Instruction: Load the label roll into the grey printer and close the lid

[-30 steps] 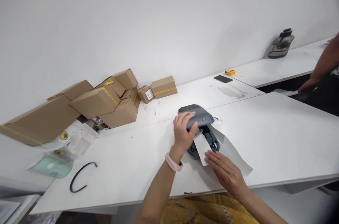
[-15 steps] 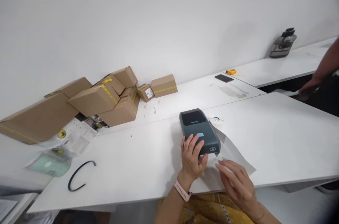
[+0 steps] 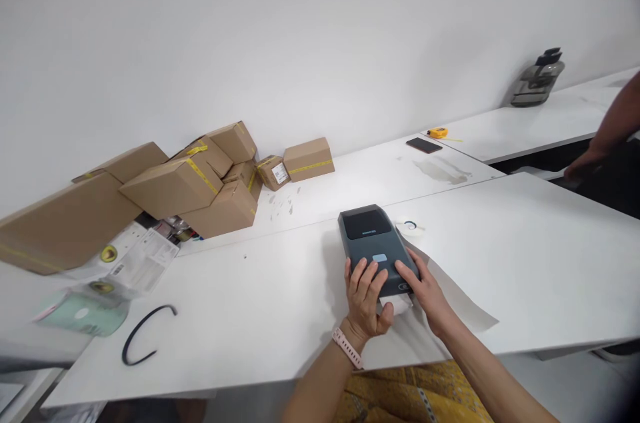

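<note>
A dark blue-grey, box-like device (image 3: 377,243) with a black panel and a light label lies on the table near me. My left hand (image 3: 364,293) grips its near left corner, fingers on top and thumb low by the near end. My right hand (image 3: 425,286) holds the right side, its thumb on top and the other fingers along the edge. A white piece (image 3: 397,304), perhaps paper, shows at the near end below the device, beside my left thumb. A curling sheet of paper (image 3: 463,290) extends from beneath the device to the right.
Cardboard boxes (image 3: 170,186) are piled at the left by plastic-wrapped packets (image 3: 145,260). A black headband-like curve (image 3: 133,340) lies front left. A white roll (image 3: 410,228), phone (image 3: 424,145), tape measure (image 3: 438,133) and bottle (image 3: 537,80) sit farther right. Another person's arm (image 3: 617,116) reaches in.
My right hand has moved up and left from in front of the device onto its right side. The white piece now shows more at the near end. My left hand stays on the device.
</note>
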Available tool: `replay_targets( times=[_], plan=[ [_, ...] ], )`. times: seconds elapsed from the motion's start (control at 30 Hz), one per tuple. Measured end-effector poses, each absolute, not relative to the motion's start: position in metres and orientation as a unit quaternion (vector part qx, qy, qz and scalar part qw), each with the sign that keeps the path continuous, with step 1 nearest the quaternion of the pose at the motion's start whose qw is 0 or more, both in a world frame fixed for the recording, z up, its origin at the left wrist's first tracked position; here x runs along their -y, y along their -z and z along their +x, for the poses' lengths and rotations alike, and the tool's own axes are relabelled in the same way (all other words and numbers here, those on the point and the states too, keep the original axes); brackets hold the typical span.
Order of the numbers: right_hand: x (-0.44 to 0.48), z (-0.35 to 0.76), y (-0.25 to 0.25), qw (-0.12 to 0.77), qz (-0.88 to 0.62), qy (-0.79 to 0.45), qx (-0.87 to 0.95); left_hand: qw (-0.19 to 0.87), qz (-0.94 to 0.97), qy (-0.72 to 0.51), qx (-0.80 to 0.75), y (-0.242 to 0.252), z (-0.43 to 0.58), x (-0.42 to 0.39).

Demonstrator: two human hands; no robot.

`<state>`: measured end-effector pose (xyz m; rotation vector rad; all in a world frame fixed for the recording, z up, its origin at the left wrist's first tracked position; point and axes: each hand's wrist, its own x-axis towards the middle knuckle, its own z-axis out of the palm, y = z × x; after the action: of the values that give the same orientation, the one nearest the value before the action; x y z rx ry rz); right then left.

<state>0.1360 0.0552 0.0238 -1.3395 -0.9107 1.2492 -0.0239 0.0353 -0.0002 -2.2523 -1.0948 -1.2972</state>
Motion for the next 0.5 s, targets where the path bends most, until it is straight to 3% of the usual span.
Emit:
replay_targets(
  times=[0.4, 0.5],
  plan=[
    [-0.056, 0.134, -0.010, 0.542, -0.550, -0.498, 0.394, 0.144, -0.775, 0.474, 0.393, -0.011, -0.019, -0.035],
    [-0.057, 0.136, -0.012, 0.575, -0.535, -0.427, 0.448, 0.083, -0.739, 0.502, 0.441, -0.015, -0.011, -0.009]
  ],
)
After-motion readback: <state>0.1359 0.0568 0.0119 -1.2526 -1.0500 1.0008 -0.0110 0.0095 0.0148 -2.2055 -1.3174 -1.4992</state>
